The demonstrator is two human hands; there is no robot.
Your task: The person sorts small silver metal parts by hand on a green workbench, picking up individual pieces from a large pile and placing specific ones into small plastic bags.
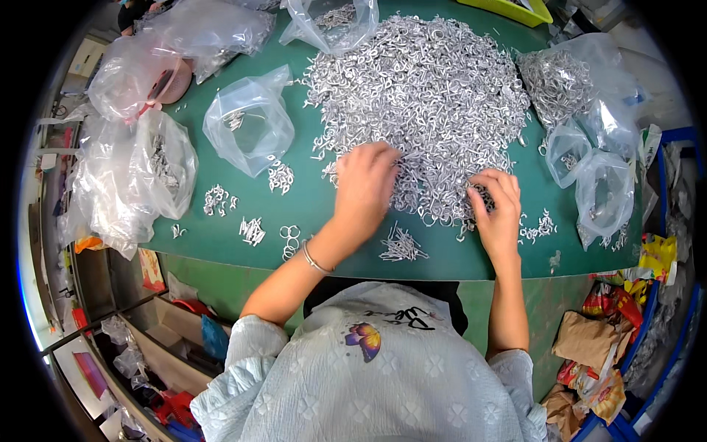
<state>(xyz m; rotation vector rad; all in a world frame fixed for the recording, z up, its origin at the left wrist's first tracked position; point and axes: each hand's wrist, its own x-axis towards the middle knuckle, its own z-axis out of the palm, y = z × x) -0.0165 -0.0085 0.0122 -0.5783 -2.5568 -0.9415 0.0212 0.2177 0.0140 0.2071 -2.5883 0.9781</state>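
Observation:
A broad heap of small silver metal parts (434, 88), many of them rings and hooks, spreads over the green table (324, 258). My left hand (362, 184) bends into the heap's near left edge; its fingertips are blurred and partly hidden among the parts. At the near right edge, my right hand (499, 210) curls its thumb and fingers round a few small metal parts (482, 193) in shadow. Between my forearms, close to the table's front edge, lies a little pile of thin metal pins (402, 243). Several rings (290, 239) sit left of my left wrist.
Small sorted piles (216, 200) dot the table's left side, and another (543, 227) lies right of my right hand. Clear plastic bags (250, 121) stand left of the heap; more bags (605, 188) are on the right. A yellow tray (515, 10) sits at the far edge.

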